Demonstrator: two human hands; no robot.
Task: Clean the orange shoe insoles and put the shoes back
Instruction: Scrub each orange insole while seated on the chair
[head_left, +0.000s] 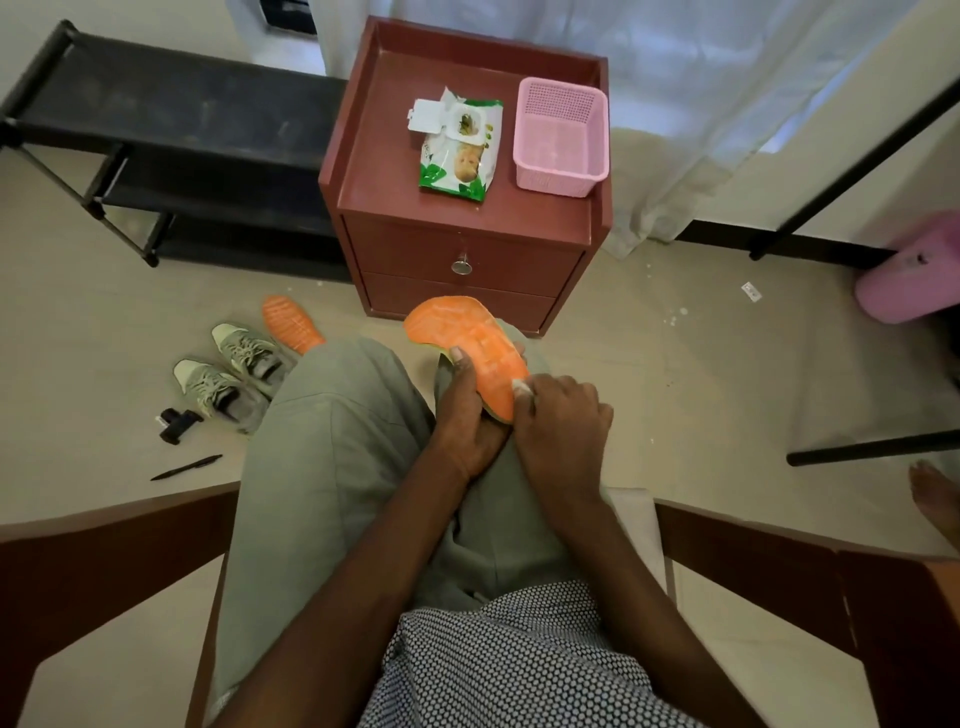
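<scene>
Orange insole (467, 345) on the lap, long axis running from near right to far left, toe end toward the cabinet (457, 249), left hand (467, 415) gripping its near edge, right hand (561, 421) pinching a white wipe (521, 387) against it, second insole (288, 322) on the floor beside 2 shoes (228, 374), wipes pack (460, 145) print too small to read.

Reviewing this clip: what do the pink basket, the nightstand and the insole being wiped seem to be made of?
Pink basket: moulded plastic, going by its fine perforated walls and slightly glossy rim.
Nightstand: probably painted or laminated wood board, with a smooth red-brown satin surface and a metal-looking knob.
Insole held by the left hand: likely foam, matte orange with an embossed pattern; the right hand presses a white wipe on it.
</scene>
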